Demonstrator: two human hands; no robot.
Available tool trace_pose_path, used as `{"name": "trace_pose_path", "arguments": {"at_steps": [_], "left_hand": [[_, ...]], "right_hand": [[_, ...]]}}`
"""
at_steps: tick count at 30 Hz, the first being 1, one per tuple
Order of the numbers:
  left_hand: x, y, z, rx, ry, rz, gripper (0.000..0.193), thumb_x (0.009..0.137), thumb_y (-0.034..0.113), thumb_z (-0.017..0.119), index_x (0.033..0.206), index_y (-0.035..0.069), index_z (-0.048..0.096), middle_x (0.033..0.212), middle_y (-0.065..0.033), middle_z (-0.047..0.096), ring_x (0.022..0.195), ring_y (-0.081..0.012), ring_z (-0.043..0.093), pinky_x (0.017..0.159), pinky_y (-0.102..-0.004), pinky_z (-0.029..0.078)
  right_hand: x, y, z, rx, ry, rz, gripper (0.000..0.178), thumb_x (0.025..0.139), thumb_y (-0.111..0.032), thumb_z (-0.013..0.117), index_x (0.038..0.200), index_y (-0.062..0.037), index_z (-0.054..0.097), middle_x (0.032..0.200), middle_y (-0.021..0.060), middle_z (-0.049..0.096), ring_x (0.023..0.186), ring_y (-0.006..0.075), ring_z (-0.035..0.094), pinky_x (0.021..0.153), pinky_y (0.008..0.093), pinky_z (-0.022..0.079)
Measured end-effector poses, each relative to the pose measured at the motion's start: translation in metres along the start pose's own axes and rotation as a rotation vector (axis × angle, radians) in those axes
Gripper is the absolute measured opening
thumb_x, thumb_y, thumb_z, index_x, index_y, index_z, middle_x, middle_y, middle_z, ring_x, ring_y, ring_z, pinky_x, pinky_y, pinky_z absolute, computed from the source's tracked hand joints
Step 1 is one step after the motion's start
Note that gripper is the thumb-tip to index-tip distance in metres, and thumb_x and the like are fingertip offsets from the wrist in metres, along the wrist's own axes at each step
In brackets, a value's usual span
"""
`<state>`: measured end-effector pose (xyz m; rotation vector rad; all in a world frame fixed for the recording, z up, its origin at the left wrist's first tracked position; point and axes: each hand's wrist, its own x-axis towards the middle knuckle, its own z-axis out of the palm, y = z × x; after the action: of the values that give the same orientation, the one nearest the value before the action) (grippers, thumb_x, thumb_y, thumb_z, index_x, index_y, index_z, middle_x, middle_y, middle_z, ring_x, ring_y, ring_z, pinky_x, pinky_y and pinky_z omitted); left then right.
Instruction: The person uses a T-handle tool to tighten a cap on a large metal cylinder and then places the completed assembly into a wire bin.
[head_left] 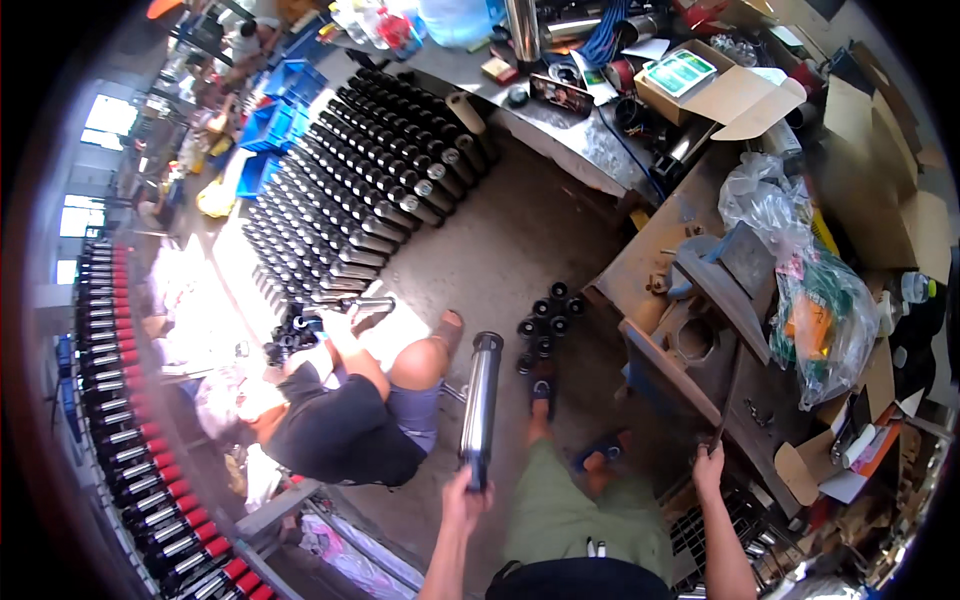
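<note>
My left hand (463, 505) is closed around the lower black end of a shiny chrome cylinder (482, 395), which points away from me and has a black collar at its far end. On the right, my right hand (708, 468) is wrapped round the near end of a thin metal lever (731, 398). The lever runs up toward a steel bench fixture (722, 290) with angled plates. Below the fixture, a metal plate with a round hole (693, 340) lies close to the lever.
A co-worker (345, 425) sits at my left near another chrome cylinder (373, 304). Beyond stand rows of black-and-chrome cylinders (370, 170). Several black round parts (545, 325) lie on the floor by my feet. Plastic bags (825, 310) and an opened carton (690, 85) crowd the right-hand bench.
</note>
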<state>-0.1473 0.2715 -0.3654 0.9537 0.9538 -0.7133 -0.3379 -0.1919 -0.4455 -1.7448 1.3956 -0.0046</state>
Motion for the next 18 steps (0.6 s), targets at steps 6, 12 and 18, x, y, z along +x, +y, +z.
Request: {"name": "trace_pose_path", "arguments": {"at_steps": [6, 12, 18], "left_hand": [[-0.173, 0.054, 0.105, 0.511, -0.133, 0.483, 0.058, 0.077, 0.000, 0.072, 0.128, 0.000, 0.045, 0.103, -0.0150, 0.066, 0.089, -0.0252, 0.070, 0.080, -0.0377, 0.058], [-0.206, 0.071, 0.278, 0.109, -0.901, 1.075, 0.062, 0.073, 0.001, 0.073, 0.128, 0.004, 0.045, 0.112, -0.0166, 0.062, 0.102, -0.0274, 0.064, 0.091, -0.0395, 0.053], [-0.185, 0.100, 0.425, 0.264, -0.843, 1.234, 0.018, 0.078, 0.005, 0.080, 0.088, 0.000, 0.066, 0.090, -0.0049, 0.068, 0.083, -0.0143, 0.065, 0.080, -0.0291, 0.051]], "right_hand": [[-0.007, 0.054, -0.029, 0.118, -0.180, 0.041, 0.015, 0.097, -0.022, 0.059, 0.102, -0.0081, 0.062, 0.067, -0.0014, 0.052, 0.053, 0.0105, 0.049, 0.046, 0.0281, 0.039], [-0.059, -0.001, -0.077, -0.004, 0.051, -0.014, 0.045, 0.092, -0.044, 0.066, 0.074, -0.0029, 0.069, 0.064, 0.0085, 0.061, 0.062, 0.0189, 0.060, 0.064, 0.0381, 0.047], [-0.132, 0.019, -0.126, -0.045, 0.195, -0.040, 0.064, 0.089, -0.056, 0.068, 0.064, 0.0016, 0.056, 0.052, 0.0108, 0.044, 0.054, 0.0131, 0.044, 0.055, 0.0403, 0.041]]}}
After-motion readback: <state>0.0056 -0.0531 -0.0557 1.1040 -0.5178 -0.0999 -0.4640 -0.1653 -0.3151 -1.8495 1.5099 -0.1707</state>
